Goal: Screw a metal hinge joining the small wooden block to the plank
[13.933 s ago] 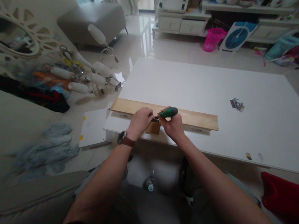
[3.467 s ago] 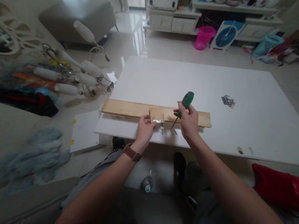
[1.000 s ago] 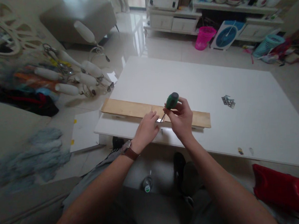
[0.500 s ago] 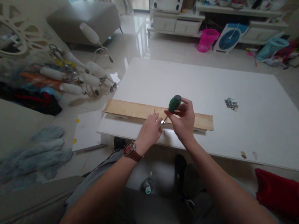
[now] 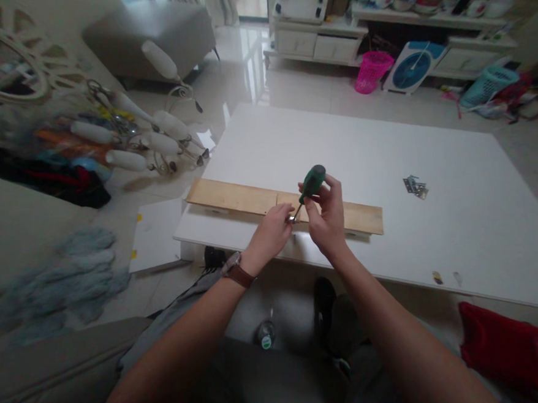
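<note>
Green plastic makes up most of the handle of the screwdriver (image 5: 312, 182), which the right hand (image 5: 327, 217) pinches between thumb and fingers, the tool tilted with its shaft running down and left to a small metal bracket (image 5: 292, 219). Fingers of the left hand (image 5: 271, 231) lie against that bracket; whether they pinch it or only press it, I cannot tell. Just beyond the fingertips, a small wood block (image 5: 288, 198) rests on a long wooden board (image 5: 232, 195), which lies near the close edge of a white table (image 5: 338, 135). Farther right on the table sits a little heap of metal parts (image 5: 421, 193). A brown-strapped watch (image 5: 241, 276) circles the left wrist.
</note>
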`<state>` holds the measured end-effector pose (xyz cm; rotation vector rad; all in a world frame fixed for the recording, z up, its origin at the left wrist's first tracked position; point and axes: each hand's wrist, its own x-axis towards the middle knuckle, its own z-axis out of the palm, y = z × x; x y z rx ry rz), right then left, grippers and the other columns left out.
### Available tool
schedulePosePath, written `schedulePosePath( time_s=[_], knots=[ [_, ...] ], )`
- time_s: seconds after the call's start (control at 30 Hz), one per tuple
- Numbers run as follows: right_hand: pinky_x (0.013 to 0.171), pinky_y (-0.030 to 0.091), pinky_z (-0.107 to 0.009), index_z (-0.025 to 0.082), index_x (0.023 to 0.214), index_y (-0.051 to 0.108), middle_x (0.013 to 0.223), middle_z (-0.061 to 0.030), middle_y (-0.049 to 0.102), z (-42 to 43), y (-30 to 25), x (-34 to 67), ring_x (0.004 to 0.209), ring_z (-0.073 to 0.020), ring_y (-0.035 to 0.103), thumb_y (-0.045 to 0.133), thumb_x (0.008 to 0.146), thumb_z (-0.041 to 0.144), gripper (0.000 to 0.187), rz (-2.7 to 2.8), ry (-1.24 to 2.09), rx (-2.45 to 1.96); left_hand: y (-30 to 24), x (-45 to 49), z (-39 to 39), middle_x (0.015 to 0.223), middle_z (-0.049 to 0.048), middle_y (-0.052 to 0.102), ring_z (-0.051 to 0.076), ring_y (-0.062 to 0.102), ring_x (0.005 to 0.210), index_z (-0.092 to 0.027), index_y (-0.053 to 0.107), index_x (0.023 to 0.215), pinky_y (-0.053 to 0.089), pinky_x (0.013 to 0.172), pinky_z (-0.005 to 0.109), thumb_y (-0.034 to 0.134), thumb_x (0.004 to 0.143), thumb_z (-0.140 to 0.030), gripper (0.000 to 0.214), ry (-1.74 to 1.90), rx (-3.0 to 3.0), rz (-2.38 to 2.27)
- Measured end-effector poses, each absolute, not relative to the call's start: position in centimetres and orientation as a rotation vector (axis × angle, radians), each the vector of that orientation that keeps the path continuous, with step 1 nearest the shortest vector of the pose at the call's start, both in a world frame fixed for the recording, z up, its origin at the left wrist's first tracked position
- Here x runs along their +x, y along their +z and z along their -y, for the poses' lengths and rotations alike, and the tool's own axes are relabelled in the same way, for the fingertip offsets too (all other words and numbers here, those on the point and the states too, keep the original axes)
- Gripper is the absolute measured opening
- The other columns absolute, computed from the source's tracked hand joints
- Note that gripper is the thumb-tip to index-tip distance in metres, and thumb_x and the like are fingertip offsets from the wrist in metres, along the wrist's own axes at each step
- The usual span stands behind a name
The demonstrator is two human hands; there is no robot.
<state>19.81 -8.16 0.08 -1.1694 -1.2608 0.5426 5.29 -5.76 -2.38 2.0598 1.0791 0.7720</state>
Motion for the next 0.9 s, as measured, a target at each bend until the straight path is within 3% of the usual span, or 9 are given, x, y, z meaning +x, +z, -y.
schedulePosePath(
  time_s=[0.37,0.6,0.73,0.9],
  knots=[
    [0.100,0.061,-0.050,0.035,0.146,0.042,0.123,-0.0073,0.072,8.5,0.3,19.9,0.107,-0.0240,0.074,0.054,0.095,0.019,0.055,1.304,0.598,-1.171,-2.1,5.9,4.7,0.114,0.0114,0.076,0.024,0.072,0.105,-0.018,0.072,0.112,0.056,0.099,0.038,0.057,0.095,-0.010,0.023,0.778,1.897,-1.002],
    [0.093,0.064,-0.043,0.034,0.133,0.049,0.110,-0.0013,0.066,8.2,0.4,19.9,0.102,-0.0203,0.071,0.074,0.084,0.024,0.056,1.248,0.604,-1.207,-1.4,6.2,4.6,0.100,0.0074,0.079,0.022,0.073,0.098,-0.018,0.075,0.102,0.058,0.093,0.033,0.060,0.094,-0.010,0.019,0.824,1.818,-1.076],
    [0.087,0.065,-0.041,0.033,0.127,0.053,0.091,0.0040,0.061,8.1,0.2,19.9,0.087,-0.0180,0.069,0.080,0.080,0.025,0.054,1.164,0.573,-1.249,-1.5,6.2,4.5,0.101,0.0078,0.080,0.022,0.074,0.096,-0.018,0.076,0.107,0.059,0.092,0.033,0.059,0.094,-0.009,0.023,0.825,1.811,-1.044],
    [0.087,0.063,-0.041,0.031,0.129,0.053,0.096,0.0006,0.068,8.2,0.3,19.8,0.089,-0.0189,0.071,0.072,0.087,0.022,0.048,1.256,0.549,-1.203,-1.6,5.9,4.0,0.107,0.0090,0.081,0.022,0.075,0.097,-0.017,0.076,0.109,0.059,0.092,0.033,0.059,0.093,-0.007,0.026,0.817,1.853,-1.019]
  ],
)
